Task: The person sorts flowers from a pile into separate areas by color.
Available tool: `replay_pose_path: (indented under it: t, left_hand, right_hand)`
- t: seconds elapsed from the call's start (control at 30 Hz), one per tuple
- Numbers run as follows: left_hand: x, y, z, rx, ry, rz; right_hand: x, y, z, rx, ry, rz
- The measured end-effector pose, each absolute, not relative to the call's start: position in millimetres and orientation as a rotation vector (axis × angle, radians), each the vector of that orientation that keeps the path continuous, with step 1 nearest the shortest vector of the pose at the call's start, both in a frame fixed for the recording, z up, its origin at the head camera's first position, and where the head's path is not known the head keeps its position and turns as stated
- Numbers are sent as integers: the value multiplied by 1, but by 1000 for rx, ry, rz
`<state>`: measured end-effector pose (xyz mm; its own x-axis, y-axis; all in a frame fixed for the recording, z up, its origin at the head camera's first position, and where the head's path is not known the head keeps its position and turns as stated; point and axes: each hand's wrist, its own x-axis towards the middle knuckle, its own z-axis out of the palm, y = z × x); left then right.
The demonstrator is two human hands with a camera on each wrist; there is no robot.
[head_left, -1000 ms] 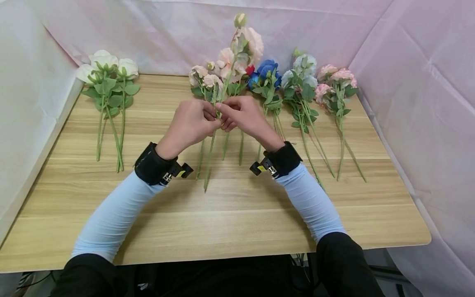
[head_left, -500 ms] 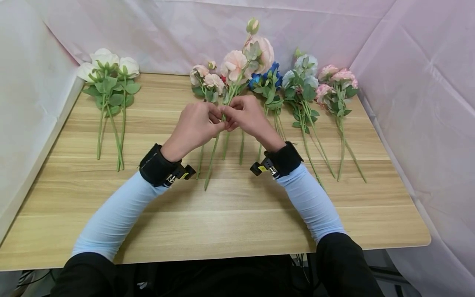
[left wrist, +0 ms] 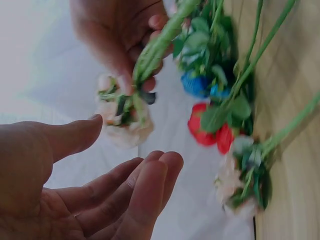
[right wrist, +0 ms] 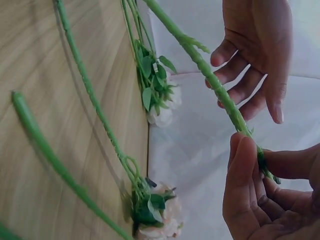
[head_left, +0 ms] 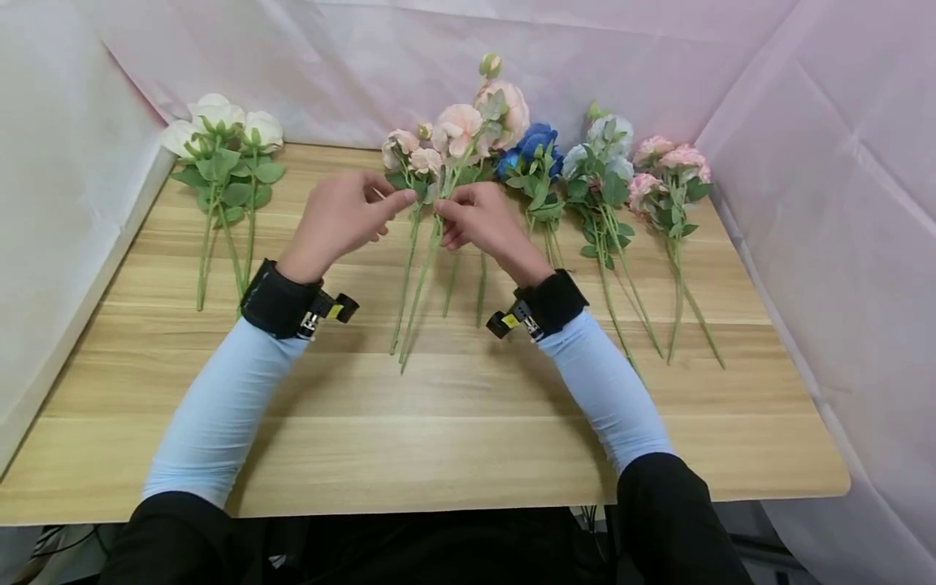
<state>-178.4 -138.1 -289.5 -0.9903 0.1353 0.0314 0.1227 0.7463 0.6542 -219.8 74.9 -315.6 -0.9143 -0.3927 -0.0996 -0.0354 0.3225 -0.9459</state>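
My right hand (head_left: 486,223) pinches the green stem (right wrist: 215,82) of a tall pale pink flower (head_left: 504,110) between thumb and fingers. The blooms and a bud point up and away, while the stem slants down toward me over the table. My left hand (head_left: 340,219) is off to the left of the stem with nothing in it. In the left wrist view its thumb and fingers (left wrist: 145,195) are spread apart. Just behind the hands lies a smaller pale pink flower (head_left: 400,150). A dark band shows on the held stem beside the right fingertips in the left wrist view.
White flowers (head_left: 219,130) lie at the table's back left. To the right lie blue flowers (head_left: 537,146), light blue flowers (head_left: 607,146) and pink flowers (head_left: 676,162). Red flowers (left wrist: 204,125) show in the left wrist view. Pale cloth (head_left: 351,73) walls the wooden table (head_left: 468,447).
My left hand has let go of the stem and moved left, its fingers spreading. The right hand keeps its pinch, and the held flower's head has shifted right, then slightly back and lower.
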Motion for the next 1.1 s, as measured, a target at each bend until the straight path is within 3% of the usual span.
replay_pose_path:
  t: [0.57,1.1]
  left_hand:
    - [-187,-202,-273,-102,2915,1402]
    - [-183,-206,-266,-99,2971,1389]
  right_hand:
    - [-289,-7,-340,-162,2196,-1513]
    - [-294,-15,-358,-124,2418,-1392]
